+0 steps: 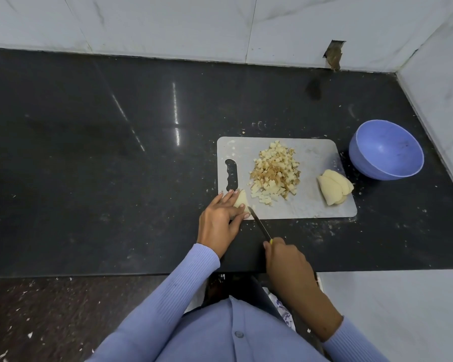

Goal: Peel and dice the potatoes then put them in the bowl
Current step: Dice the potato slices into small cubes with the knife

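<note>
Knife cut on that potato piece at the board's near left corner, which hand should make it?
Right. The right hand grips the knife, its tip beside the potato piece. The left hand rests fingers on that piece, steadying it.

Left hand [221, 214] lies flat, fingers [230, 195] extended; right hand [285, 259] fisted.

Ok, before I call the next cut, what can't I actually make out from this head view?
- Yellow knife handle: almost wholly wrapped by the right hand.
- Pale peeled potato piece at the grey cutting board's near-left corner: largely covered by the left hand's fingers.
- Thin knife blade: too small to tell whether it touches the potato.
- Blue plastic bowl: tilted, near inner wall hidden by its rim.
</note>
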`<state>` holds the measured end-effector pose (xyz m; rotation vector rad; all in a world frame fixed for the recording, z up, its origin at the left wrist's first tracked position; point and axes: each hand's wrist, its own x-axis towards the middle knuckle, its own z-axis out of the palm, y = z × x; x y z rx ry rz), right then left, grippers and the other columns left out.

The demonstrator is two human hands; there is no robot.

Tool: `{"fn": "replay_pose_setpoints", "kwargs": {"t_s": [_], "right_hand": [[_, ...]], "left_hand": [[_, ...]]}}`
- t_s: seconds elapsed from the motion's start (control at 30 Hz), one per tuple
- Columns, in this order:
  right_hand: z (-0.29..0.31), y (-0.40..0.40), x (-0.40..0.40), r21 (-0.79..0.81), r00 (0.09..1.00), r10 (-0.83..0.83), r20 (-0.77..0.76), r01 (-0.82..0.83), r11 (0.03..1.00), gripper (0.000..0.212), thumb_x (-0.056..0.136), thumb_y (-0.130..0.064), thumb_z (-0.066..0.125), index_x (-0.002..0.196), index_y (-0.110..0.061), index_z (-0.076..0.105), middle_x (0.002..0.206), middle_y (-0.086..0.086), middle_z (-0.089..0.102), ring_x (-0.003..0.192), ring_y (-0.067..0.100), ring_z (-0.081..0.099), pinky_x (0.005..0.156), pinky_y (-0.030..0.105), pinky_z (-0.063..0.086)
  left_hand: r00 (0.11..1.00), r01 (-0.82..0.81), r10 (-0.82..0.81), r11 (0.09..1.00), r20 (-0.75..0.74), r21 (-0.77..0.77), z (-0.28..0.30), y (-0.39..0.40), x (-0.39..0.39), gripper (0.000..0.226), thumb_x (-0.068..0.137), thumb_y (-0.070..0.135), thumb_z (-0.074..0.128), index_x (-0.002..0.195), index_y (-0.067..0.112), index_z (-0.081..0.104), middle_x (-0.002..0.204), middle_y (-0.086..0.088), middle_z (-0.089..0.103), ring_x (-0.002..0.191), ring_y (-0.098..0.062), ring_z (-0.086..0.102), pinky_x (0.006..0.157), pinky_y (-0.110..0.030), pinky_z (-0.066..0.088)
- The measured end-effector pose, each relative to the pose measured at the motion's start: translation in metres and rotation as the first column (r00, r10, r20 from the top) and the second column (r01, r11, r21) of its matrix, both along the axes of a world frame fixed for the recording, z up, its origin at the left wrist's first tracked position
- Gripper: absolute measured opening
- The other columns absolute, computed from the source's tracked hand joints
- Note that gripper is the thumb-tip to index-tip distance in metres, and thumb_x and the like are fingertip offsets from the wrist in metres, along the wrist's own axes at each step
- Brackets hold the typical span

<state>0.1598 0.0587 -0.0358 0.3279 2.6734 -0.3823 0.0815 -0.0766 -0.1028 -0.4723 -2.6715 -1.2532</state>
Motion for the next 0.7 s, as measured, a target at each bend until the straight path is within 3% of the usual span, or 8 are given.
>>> {"fn": "replay_pose_setpoints", "kwargs": {"t_s": [0.3,0.47,0.7], "right_hand": [[-0.001,0.010,0.002,-0.001,0.996,-0.071,-0.045,0.071,0.997,0.028,0.103,-0.035,0.024,0.093,-0.014,0.040,0.094,0.009,0.061,0.089,0.029,0.060,0.064,0.030,0.035],[0.002,0.000,-0.008,-0.090,0.992,-0.036,-0.124,0.025,0.996,0.029,0.103,-0.036,0.025,0.086,-0.017,0.039,0.077,0.001,0.049,0.069,0.020,0.049,0.062,0.029,0.034],[-0.006,0.002,-0.012,-0.084,0.992,-0.061,-0.107,0.052,0.995,0.028,0.103,-0.036,0.024,0.089,-0.016,0.039,0.077,-0.001,0.048,0.071,0.019,0.048,0.063,0.029,0.034]], "left_hand": [[1.000,0.002,-0.001,1.000,0.014,-0.015,0.002,-0.002,0.000,0.008,0.077,0.013,0.078,0.084,0.009,0.077,0.120,-0.012,0.063,0.118,-0.023,0.057,0.107,-0.035,0.035],[1.000,-0.012,0.012,0.997,0.000,-0.072,0.003,-0.004,0.002,0.012,0.078,0.020,0.077,0.089,0.015,0.077,0.122,-0.007,0.062,0.124,-0.020,0.052,0.108,-0.030,0.032],[0.996,-0.088,0.087,0.995,-0.029,-0.043,0.001,0.000,0.007,0.012,0.074,0.017,0.081,0.084,0.013,0.078,0.116,-0.010,0.066,0.119,-0.024,0.057,0.105,-0.037,0.038]]}}
